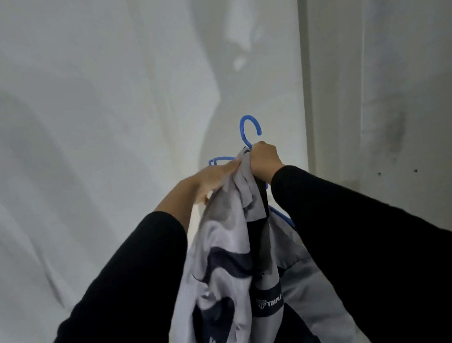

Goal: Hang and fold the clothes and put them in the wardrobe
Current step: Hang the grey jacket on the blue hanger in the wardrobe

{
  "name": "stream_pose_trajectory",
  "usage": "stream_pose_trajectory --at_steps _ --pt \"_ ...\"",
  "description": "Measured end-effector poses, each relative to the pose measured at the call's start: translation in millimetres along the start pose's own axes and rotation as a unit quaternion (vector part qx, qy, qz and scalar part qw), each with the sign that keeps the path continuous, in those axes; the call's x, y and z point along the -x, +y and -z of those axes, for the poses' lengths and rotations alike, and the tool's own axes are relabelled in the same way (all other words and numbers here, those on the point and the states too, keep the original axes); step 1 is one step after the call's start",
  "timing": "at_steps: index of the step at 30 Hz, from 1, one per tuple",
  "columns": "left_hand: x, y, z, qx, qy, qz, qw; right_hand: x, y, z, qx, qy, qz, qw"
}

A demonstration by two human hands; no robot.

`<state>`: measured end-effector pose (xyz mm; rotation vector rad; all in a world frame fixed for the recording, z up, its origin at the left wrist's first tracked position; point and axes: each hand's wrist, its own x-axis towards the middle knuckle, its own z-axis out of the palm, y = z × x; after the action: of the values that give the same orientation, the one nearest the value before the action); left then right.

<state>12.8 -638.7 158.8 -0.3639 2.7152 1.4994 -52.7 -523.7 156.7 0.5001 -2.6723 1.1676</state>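
Observation:
A grey garment (231,257) with dark navy stripes and a dark label band hangs from a blue plastic hanger (249,127) held up in front of me. My right hand (265,160) grips the top of the garment together with the hanger's neck, just below the hook. My left hand (211,180) lies against the garment's left shoulder near the hanger's left arm, pinching the cloth at its fingertips. Most of the hanger is hidden under the cloth; its hook, left end and a bit of the right arm show.
A white wall (83,133) with soft shadows fills the view behind the hanger. A vertical white edge or frame (304,73) runs down at the right, with a smudged white panel (410,87) beyond it.

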Motion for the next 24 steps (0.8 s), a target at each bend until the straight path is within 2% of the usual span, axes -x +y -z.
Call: stream_pose_trajectory --at_steps 2,4,9,13,16,20,24 --pt "-4 -9 1 -0.026 0.007 -0.029 0.999 2 -6 -1 0.001 0.013 -0.012 1.000" --pt "-13 -22 7 -0.086 0.048 -0.100 0.990 1 -10 1 0.011 0.023 -0.020 0.999" --pt "-12 -37 10 -0.217 0.128 -0.217 0.943 2 -24 -6 0.008 0.041 -0.052 0.998" --pt "-2 -37 4 -0.288 0.187 -0.250 0.906 6 -34 -17 -0.022 0.072 -0.082 0.994" --pt "-3 -37 -3 -0.329 0.221 -0.243 0.885 9 -38 -21 -0.024 0.081 -0.091 0.992" --pt "-13 -45 11 -0.336 0.202 -0.188 0.900 12 -32 -18 -0.013 0.070 -0.074 0.995" --pt "-25 -36 41 -0.217 0.168 -0.141 0.951 22 -19 -11 0.024 0.042 -0.055 0.997"
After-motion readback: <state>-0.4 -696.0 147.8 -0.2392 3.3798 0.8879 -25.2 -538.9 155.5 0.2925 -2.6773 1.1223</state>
